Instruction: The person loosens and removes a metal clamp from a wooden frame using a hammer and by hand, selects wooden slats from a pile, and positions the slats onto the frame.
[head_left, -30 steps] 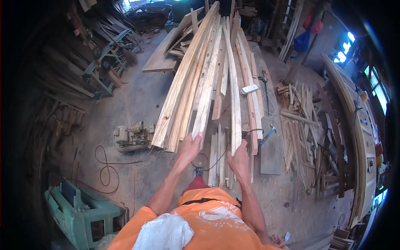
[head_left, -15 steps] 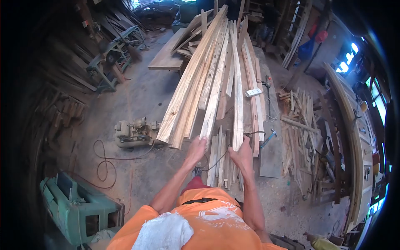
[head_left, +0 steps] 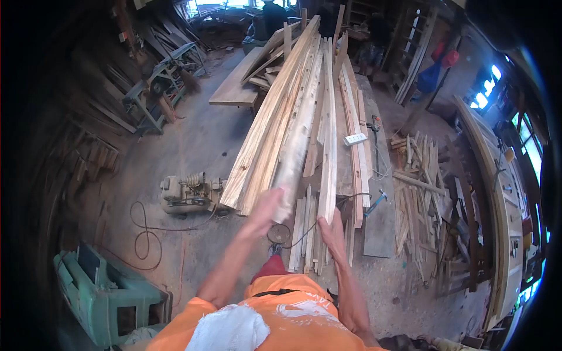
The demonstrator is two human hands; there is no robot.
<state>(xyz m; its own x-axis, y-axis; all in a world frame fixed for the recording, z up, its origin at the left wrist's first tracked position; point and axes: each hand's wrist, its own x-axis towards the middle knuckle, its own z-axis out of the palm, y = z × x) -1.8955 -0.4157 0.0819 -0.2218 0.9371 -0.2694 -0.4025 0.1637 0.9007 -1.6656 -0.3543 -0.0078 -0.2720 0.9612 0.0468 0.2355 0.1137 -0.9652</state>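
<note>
Several long wooden boards fan out toward me from a stack. My right hand [head_left: 332,230] is closed around the near end of a narrow pale board [head_left: 329,175]. Against the left edge of another long board [head_left: 295,158], near its end, is my left hand [head_left: 264,212]. Both that hand and the board are smeared by motion, so its grip cannot be made out. To the left lie wider boards [head_left: 257,137] with visible grain. Shorter strips [head_left: 304,234] are below, between my hands.
A compressor-like machine [head_left: 188,194] sits on the floor at left, with a looped hose [head_left: 140,237]. A green machine housing [head_left: 111,298] is nearer. At right are a power strip [head_left: 355,139], a blue-handled hammer [head_left: 376,203] and a scrap-wood pile [head_left: 421,175]. A person [head_left: 273,17] is at the back.
The left board's near end has swung left and toward me, with my left hand moving left and blurring. My right hand has come slightly nearer, still on its board.
</note>
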